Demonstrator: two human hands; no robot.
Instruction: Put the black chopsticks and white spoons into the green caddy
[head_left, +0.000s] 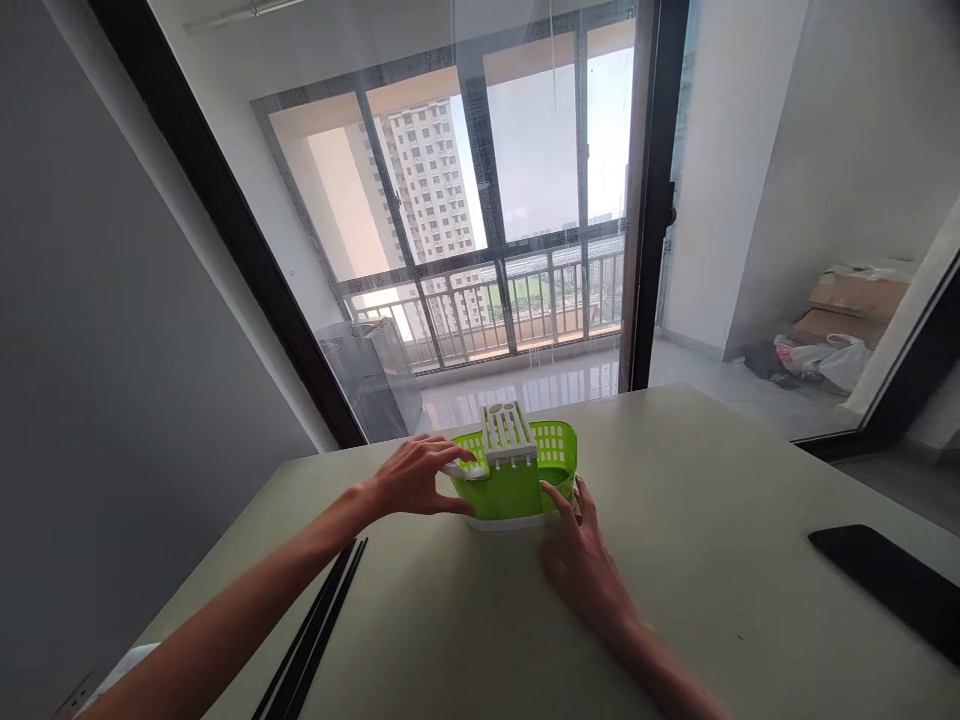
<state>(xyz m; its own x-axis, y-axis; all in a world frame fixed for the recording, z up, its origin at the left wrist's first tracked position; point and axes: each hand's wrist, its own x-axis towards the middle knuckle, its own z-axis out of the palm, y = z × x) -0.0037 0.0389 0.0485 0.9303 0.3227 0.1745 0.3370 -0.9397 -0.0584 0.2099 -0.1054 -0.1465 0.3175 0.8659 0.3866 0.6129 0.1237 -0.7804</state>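
Note:
A bright green plastic utensil basket [502, 497] with slotted walls and a white base stands upright on the table in front of me. A white slatted rack [508, 430] with small hooks along its near edge sits across its top. At the basket's left end, my left hand [420, 478] has its fingers and thumb around a small white plastic piece [474, 472], partly hidden by the fingers. Low on the right end, my right hand [581, 550] grips the basket, index finger on the near wall and other fingers round the side.
Several long black chopsticks [319, 625] lie on the pale table [705, 560] by my left forearm. A black phone-like slab [892, 585] rests near the right edge. Beyond the table stands a glass sliding door [641, 250], with cardboard boxes [862, 295] and bags behind at right.

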